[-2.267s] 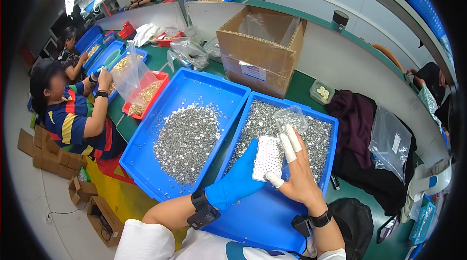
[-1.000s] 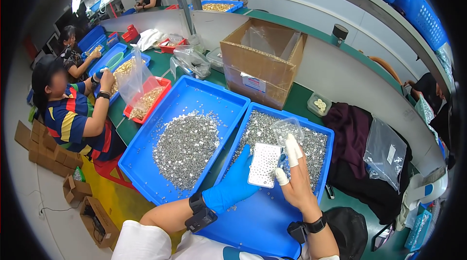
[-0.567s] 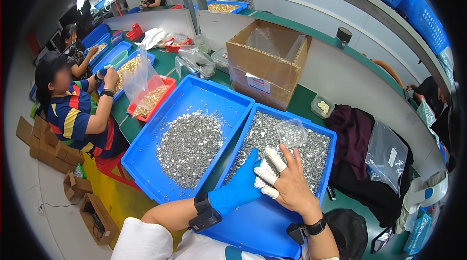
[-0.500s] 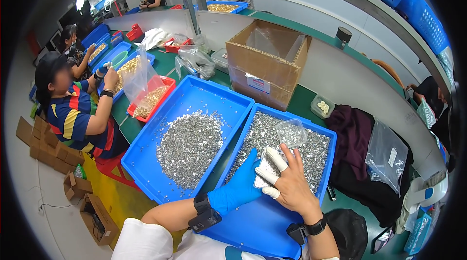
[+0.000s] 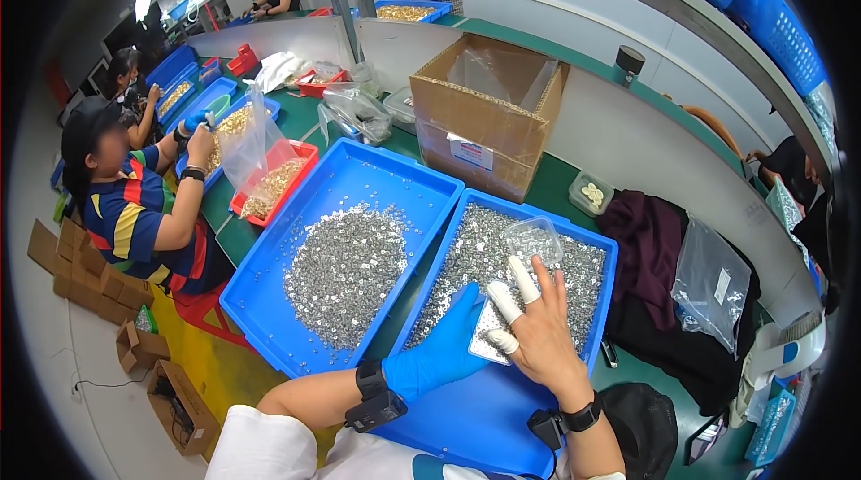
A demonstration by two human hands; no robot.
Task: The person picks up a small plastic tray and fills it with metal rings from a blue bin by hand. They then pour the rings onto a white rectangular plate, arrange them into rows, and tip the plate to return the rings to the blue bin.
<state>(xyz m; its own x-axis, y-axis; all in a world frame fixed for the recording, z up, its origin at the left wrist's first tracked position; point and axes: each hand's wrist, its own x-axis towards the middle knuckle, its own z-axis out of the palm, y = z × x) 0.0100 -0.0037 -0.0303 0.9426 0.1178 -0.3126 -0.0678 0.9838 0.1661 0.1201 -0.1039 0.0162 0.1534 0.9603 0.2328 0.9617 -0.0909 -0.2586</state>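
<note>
The left hand (image 5: pixel 438 353) gripped a white dotted plate (image 5: pixel 485 343); the right hand (image 5: pixel 545 336) overlapped it, its grip unclear; metal washers (image 5: pixel 480 242) lay beyond.

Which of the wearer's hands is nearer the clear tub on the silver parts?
Right. The right hand is on the tub's near side, fingertips at its edge in view; contact is unclear. The left hand is farther, toward its lower left.

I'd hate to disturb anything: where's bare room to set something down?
Right blue tray, near end, between the gloved left hand and white shirt; left blue tray, far end, beyond its metal pile. Crowded: right tray's far half: metal pieces, clear box.
</note>
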